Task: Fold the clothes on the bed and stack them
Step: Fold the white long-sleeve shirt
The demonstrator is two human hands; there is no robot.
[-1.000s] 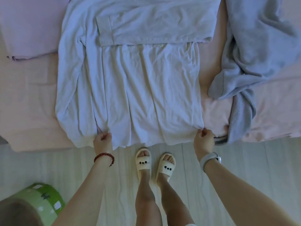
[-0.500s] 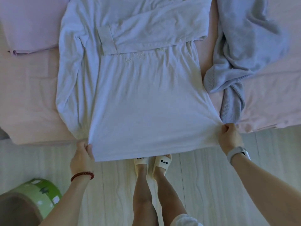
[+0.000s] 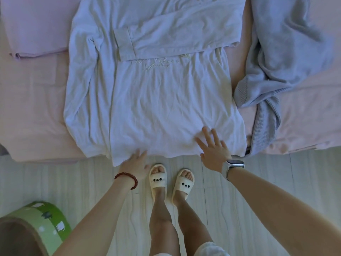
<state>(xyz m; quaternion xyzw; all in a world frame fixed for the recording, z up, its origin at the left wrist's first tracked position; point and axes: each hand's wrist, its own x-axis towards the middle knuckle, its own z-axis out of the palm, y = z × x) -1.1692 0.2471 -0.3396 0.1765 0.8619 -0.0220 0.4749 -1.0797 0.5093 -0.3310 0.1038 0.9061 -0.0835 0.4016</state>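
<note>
Pink bed [image 3: 33, 108] | white shirt [image 3: 156, 100] spread flat | both hands flat, fingers straight, on hem

Grey garment [image 3: 280, 58] crowds the shirt's [image 3: 166, 100] right edge.

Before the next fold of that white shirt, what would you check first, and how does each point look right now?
1. White long-sleeved shirt lies flat on the bed: ok, a few wrinkles.
2. One sleeve folded across the chest: ok.
3. Other sleeve folded in: not ok, it lies along the shirt's side.
4. Left hand and right hand open at the hem: ok.
5. Grey garment clear of the shirt: cannot tell, it lies right at the shirt's edge.
</note>
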